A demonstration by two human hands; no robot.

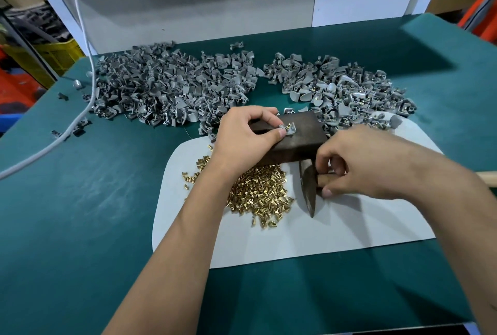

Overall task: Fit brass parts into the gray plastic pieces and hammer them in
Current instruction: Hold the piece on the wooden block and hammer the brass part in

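The left hand (246, 134) pinches a gray plastic piece (287, 129) on a dark block (295, 137). The right hand (357, 165) grips a hammer (308, 189) beside loose brass parts (258, 192).

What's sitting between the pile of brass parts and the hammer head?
In the head view, only bare white mat lies between the brass parts and the hammer head.
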